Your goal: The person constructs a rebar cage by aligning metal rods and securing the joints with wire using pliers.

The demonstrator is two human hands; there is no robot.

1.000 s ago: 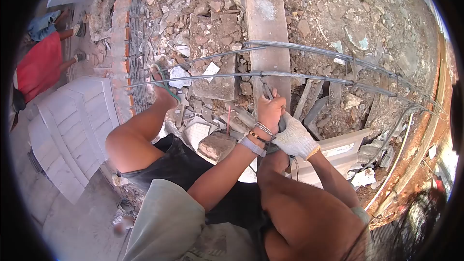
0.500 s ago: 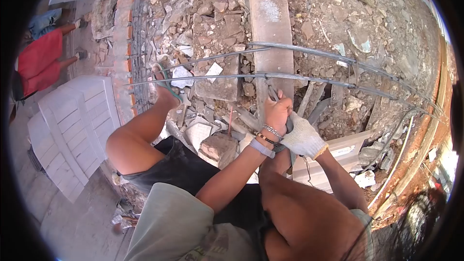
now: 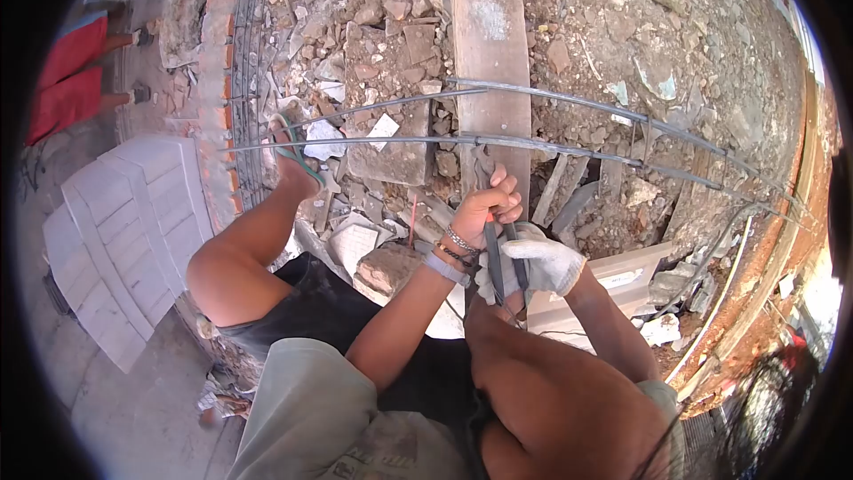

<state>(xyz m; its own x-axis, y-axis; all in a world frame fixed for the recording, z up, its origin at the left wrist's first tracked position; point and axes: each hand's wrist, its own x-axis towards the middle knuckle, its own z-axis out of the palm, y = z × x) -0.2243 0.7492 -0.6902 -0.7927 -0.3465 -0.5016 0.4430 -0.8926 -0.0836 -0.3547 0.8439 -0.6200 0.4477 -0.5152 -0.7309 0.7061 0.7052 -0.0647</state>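
My bare left hand (image 3: 491,203), with bracelets at the wrist, is closed around the upper part of a pair of long-handled pincers (image 3: 497,268). Their jaws point up at the nearer steel rebar (image 3: 418,140), right at a spot over the wooden plank (image 3: 489,53). Below that hand the two dark handles stand slightly apart, with a bit of red near the top of one. My right hand (image 3: 549,262), in a white work glove, is around the handles, its thumb over the right one and its other fingers partly hidden behind them.
A second rebar (image 3: 569,100) runs behind the nearer one. Broken stone and rubble (image 3: 400,53) cover the ground. Bundled bars (image 3: 246,62) lie along the brick edge at left, beside pale panels (image 3: 133,222). Another person's red shorts (image 3: 75,76) show at far left.
The pincers' handles, mostly hidden before, now show between my hands and are spread. My gloved hand has shifted from against my left wrist to around the handles. The view has moved slightly.
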